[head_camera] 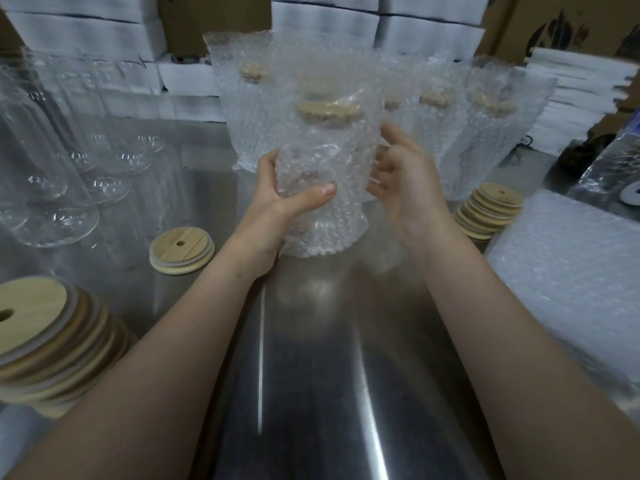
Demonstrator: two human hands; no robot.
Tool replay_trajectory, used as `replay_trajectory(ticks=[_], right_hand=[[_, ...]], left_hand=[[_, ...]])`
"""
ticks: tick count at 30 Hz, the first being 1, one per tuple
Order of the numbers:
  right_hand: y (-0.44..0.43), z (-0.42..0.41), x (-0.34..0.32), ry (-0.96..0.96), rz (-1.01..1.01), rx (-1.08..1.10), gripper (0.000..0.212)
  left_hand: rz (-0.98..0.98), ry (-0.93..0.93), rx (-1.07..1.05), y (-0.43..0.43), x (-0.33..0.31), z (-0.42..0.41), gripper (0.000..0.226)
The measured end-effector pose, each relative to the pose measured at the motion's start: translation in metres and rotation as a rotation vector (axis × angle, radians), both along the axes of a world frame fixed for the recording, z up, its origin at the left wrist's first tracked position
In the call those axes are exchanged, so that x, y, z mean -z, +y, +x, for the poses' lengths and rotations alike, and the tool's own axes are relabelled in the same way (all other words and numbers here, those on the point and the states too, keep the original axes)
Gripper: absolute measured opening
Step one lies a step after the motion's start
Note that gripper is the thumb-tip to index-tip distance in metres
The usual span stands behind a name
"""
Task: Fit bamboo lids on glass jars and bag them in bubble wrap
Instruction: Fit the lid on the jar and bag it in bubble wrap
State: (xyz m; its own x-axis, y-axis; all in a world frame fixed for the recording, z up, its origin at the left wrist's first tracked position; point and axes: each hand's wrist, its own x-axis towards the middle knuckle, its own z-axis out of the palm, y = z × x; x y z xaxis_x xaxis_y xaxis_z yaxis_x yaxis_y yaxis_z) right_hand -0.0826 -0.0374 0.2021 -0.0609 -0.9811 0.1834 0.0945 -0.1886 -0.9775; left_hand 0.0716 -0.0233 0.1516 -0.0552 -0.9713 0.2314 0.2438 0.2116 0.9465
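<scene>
In the centre of the frame, the left hand grips the lower part of a bubble-wrap bag. Its thumb lies flat across the front and its fingers are curled round the left side. The bag stands on the steel table and holds a glass jar capped with a bamboo lid.

The right hand is at the bag's right edge with its fingers half-curled and slightly spread. I cannot tell whether they pinch the wrap.

Bagged jars stand behind it and empty glass jars at upper left. Lid stacks sit at lower left.
</scene>
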Motion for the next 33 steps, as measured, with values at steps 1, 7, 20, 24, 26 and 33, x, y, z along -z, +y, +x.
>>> replay_trajectory(ticks=[1,7,20,24,26,33], right_hand=[[0.000,0.001,0.001,0.035,0.014,-0.036,0.051],[0.003,0.000,0.004,0.003,-0.095,-0.063,0.029],[0.000,-0.003,0.007,-0.049,-0.165,0.087,0.017],[0.000,-0.002,0.007,-0.046,-0.191,0.092,0.020],[0.000,-0.001,0.006,-0.060,-0.184,0.084,0.021],[0.001,-0.003,-0.001,-0.048,-0.203,-0.047,0.037]], left_hand=[[-0.003,0.012,0.001,0.000,0.000,0.001,0.078],[-0.049,0.097,0.052,-0.002,-0.004,0.003,0.070],[-0.079,0.150,0.046,-0.004,-0.006,0.009,0.047],[-0.089,0.282,0.047,-0.002,-0.012,0.007,0.039],[-0.099,0.319,0.026,-0.001,-0.014,0.006,0.043],[-0.174,0.307,-0.056,-0.001,-0.019,0.004,0.009]])
